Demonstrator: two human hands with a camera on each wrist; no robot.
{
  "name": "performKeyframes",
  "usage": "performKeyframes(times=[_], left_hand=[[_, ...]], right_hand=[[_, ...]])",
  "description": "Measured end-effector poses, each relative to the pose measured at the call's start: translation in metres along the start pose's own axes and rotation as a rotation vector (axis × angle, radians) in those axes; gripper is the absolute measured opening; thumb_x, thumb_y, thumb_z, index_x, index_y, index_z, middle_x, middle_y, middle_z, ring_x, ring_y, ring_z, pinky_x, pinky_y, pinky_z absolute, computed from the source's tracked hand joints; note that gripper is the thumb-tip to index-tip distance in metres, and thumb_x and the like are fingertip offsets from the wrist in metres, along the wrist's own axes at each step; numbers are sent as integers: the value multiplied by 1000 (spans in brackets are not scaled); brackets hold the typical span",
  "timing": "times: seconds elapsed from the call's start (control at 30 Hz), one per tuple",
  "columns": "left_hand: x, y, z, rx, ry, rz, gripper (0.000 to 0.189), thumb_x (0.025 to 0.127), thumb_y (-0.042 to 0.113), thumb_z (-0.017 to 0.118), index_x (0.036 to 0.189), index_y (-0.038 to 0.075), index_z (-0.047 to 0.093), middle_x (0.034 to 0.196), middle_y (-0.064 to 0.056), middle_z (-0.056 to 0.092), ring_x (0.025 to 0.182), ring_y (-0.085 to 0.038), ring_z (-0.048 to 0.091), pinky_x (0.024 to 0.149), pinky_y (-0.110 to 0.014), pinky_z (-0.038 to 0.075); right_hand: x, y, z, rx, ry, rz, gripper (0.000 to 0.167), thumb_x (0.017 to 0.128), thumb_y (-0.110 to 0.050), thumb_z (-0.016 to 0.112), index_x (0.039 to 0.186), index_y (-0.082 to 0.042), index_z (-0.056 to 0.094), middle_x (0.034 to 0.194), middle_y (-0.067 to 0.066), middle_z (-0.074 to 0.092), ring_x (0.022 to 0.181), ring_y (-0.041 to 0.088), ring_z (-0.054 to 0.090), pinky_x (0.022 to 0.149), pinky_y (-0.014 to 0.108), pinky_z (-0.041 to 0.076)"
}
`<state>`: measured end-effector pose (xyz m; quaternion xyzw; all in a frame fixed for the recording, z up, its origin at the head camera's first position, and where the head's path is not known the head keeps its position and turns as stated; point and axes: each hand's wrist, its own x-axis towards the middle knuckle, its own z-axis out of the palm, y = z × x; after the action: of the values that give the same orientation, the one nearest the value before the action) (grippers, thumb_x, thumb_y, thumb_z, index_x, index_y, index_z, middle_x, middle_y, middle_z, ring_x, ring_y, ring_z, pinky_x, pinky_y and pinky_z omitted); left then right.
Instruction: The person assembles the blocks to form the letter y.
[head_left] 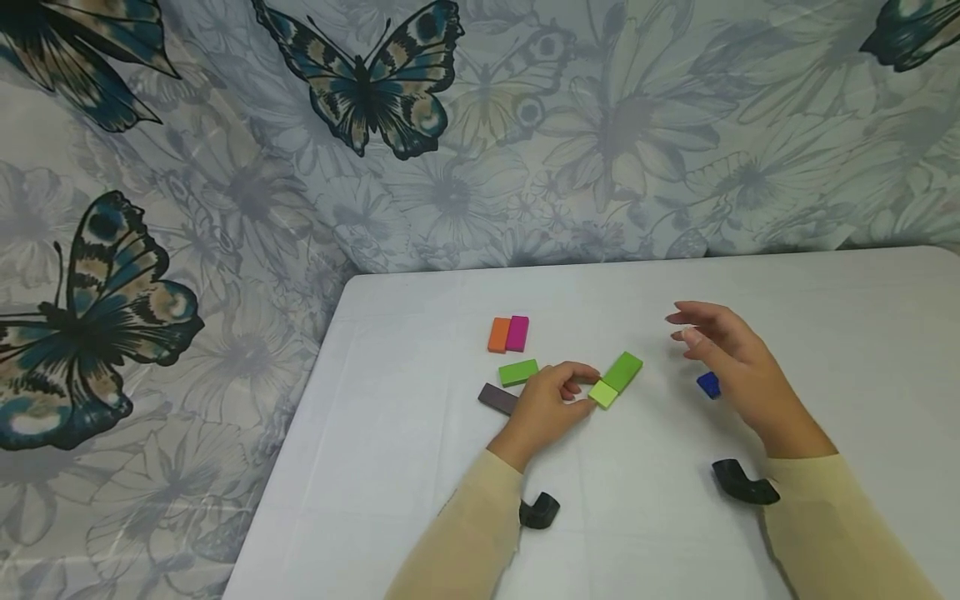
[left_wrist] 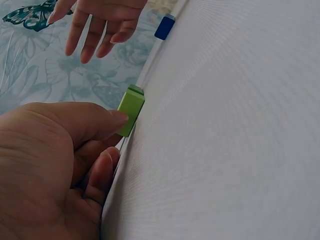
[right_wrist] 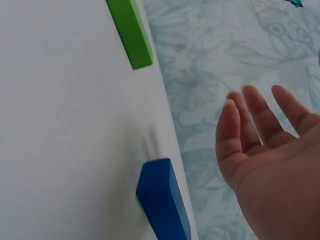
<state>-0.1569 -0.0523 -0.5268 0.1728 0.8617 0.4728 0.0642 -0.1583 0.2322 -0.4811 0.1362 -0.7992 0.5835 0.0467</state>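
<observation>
My left hand (head_left: 546, 410) pinches a small light green block (head_left: 603, 395) between thumb and index finger. In the left wrist view the thumb lies along the face of that light green block (left_wrist: 133, 106). One end of it meets a longer green block (head_left: 623, 372) on the white table. Over to the right, my right hand (head_left: 726, 360) hovers with fingers spread loosely and nothing in them. Beside its palm a blue block (head_left: 707, 384) lies on the table, partly hidden by the hand in the head view; the right wrist view shows its long side.
Left of my left hand lie another green block (head_left: 518, 372) and a dark grey block (head_left: 497, 398), partly covered by the hand. Farther back, an orange block (head_left: 498, 335) and a magenta block (head_left: 517, 333) stand side by side. A butterfly-print cloth (head_left: 450, 208) hangs behind the table (head_left: 637, 533).
</observation>
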Motion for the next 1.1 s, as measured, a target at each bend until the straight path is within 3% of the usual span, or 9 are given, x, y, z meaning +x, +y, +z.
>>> performKeyframes(times=[0.17,0.33,0.8,1.1], left_hand=[[0,-1,0,-5,2,6,36,94,6,85,127,17,78,105,10,73,89,-3,58,83,-20,51],[1,-2,0,-5,6,11,36,94,7,85,127,17,78,104,10,72,88,-3,58,83,-20,51],[0,-2,1,-12,-4,5,35,94,6,85,127,16,78,106,11,73,89,-2,58,83,-20,51],[0,-2,0,-18,-1,1,35,94,7,85,127,17,78,106,12,72,89,-2,58,83,-20,52]], right_hand=[[-4,-4,-14,-1,7,17,45,121,-26,35,160,-8,48,144,9,59,125,20,58,96,18,47],[-7,-5,-25,21,13,24,50,121,-26,27,163,-5,45,148,12,55,127,24,55,98,19,47],[-20,25,-53,100,21,35,44,120,-17,34,160,-7,48,146,11,55,129,20,54,98,19,45],[-30,47,-61,321,29,102,40,120,-17,39,157,-5,51,145,8,61,130,14,58,97,15,48]])
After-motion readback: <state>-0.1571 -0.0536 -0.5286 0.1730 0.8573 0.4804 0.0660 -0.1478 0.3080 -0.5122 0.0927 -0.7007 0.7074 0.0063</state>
